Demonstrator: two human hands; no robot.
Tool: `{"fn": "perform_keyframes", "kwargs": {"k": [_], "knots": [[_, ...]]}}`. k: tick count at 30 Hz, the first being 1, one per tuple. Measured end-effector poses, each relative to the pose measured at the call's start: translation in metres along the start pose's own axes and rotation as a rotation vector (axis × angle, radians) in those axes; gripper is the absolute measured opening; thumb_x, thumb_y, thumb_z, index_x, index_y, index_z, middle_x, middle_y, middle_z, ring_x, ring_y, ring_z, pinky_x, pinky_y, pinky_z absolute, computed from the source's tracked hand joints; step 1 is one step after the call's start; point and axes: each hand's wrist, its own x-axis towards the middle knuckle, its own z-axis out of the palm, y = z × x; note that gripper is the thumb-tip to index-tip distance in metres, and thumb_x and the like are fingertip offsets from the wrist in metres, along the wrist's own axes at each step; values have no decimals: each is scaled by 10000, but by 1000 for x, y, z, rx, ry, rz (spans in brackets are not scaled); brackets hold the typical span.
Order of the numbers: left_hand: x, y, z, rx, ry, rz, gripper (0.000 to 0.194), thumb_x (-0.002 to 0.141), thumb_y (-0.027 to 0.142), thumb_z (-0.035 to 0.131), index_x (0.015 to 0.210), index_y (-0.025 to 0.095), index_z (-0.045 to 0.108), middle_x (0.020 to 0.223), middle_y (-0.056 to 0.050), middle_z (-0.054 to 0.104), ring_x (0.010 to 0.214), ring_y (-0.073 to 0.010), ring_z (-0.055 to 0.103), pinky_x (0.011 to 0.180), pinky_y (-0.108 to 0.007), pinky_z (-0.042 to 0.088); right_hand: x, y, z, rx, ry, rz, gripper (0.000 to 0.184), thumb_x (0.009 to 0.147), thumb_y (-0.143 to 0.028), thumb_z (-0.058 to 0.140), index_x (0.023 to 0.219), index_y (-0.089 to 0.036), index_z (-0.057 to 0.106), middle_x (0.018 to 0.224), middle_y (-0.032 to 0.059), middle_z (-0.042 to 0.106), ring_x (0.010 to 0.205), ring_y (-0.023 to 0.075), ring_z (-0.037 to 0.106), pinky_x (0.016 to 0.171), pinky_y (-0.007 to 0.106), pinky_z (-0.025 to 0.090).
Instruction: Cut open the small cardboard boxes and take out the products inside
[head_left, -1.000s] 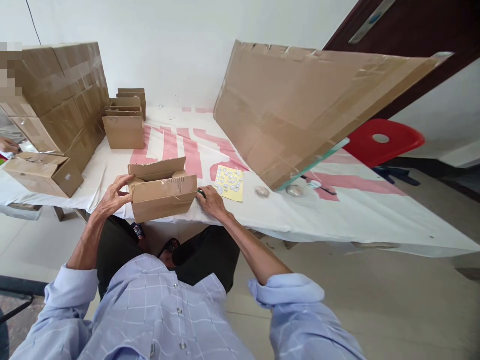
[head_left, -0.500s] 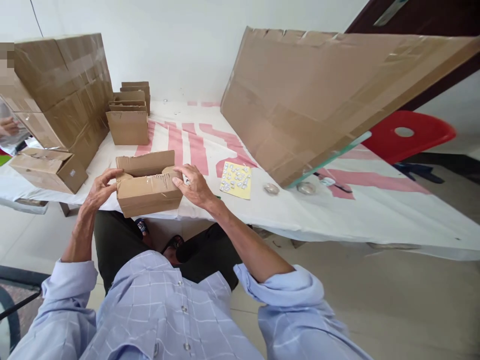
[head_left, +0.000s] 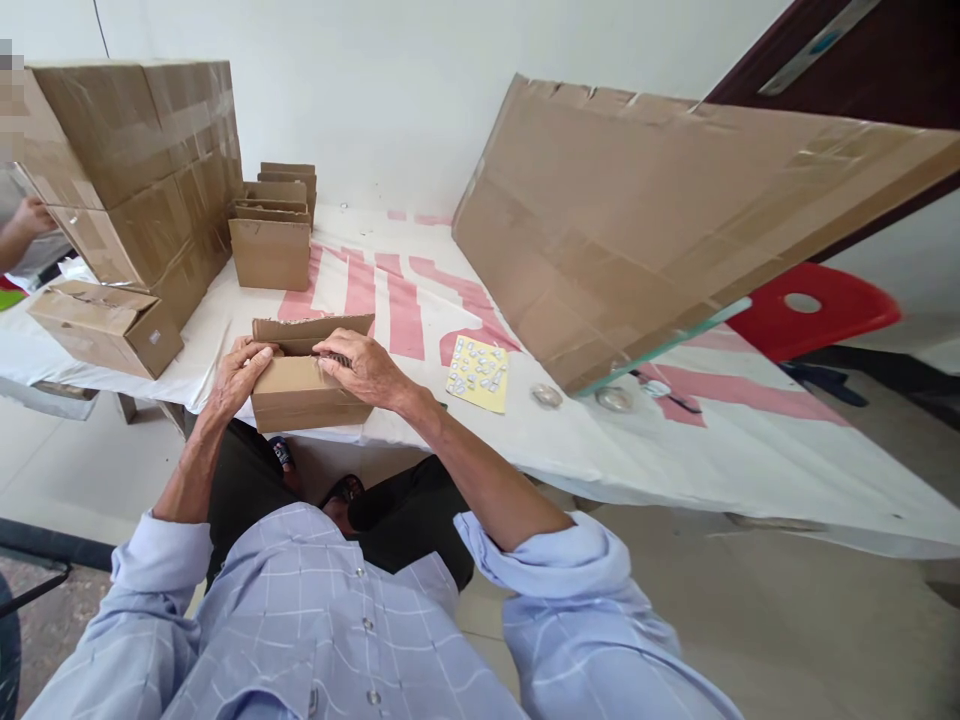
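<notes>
A small brown cardboard box sits at the table's near edge, its back flap still standing up. My left hand grips the box's left end, fingers curled over the top corner. My right hand lies flat on the box's top, fingers stretched left, pressing a flap down. Just to the right lies a yellow card covered with several small silvery pieces.
A large flat cardboard sheet leans over the table at the right. Stacked big cartons stand at the left, small boxes behind and one lying open. A red stool stands beyond. Another person's hand shows far left.
My right hand left the table beside the box, came over its top and now presses the flaps down. The box looks flatter and more closed; my left hand stayed at its left end.
</notes>
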Motion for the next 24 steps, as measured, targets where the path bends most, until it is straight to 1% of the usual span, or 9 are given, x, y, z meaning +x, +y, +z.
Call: {"fn": "perform_keyframes", "kwargs": {"k": [2, 4, 8, 11, 14, 18, 24], "knots": [[-1, 1, 1, 14, -5, 14, 493, 961, 719, 685, 991, 268, 882, 1288, -107, 759, 1338, -356, 661, 1204, -479, 522, 1, 0, 2, 24, 0, -3, 203, 1057, -226, 663, 1162, -239, 837, 1113, 79, 794, 1043, 242, 739, 998, 421, 603], [-3, 2, 2, 7, 9, 20, 484, 942, 724, 704, 955, 274, 880, 1340, -105, 755, 1377, -367, 644, 1210, -493, 524, 0, -1, 3, 46, 6, -9, 192, 1056, -222, 663, 1126, -241, 841, 1092, 73, 791, 1018, 234, 744, 973, 406, 608], [-3, 4, 5, -38, 55, -2, 519, 868, 774, 762, 873, 263, 851, 1490, -110, 712, 1473, -404, 593, 1118, -498, 600, -2, 0, 3, 63, 31, -13, 189, 1045, -214, 672, 1114, -244, 845, 1083, 72, 791, 1010, 238, 749, 963, 413, 615], [-2, 6, 5, -58, 56, 7, 544, 847, 790, 788, 818, 247, 818, 1555, -121, 678, 1513, -416, 572, 1074, -494, 626, -2, 2, 5, 65, 44, -23, 196, 1039, -210, 672, 1117, -241, 849, 1087, 76, 792, 1009, 240, 750, 956, 415, 618], [-1, 10, 5, -61, 60, 29, 551, 853, 792, 796, 797, 244, 805, 1559, -120, 681, 1517, -407, 578, 1109, -510, 611, -2, 3, 7, 67, 70, -42, 198, 1031, -199, 670, 1085, -239, 855, 1067, 75, 792, 998, 239, 747, 948, 412, 620], [0, 15, 5, -47, 62, 53, 519, 881, 756, 795, 796, 244, 804, 1539, -114, 696, 1504, -385, 594, 1191, -524, 559, -2, 3, 9, 44, 106, -42, 202, 1019, -187, 678, 1052, -255, 866, 1053, 65, 793, 1001, 234, 741, 944, 397, 622], [1, 15, 6, -31, 76, 53, 497, 891, 719, 789, 781, 234, 779, 1507, -123, 696, 1491, -374, 598, 1230, -526, 520, -4, -4, 9, 21, 132, -43, 215, 1020, -183, 662, 1012, -251, 867, 1072, 70, 792, 984, 225, 749, 904, 374, 624]]}}
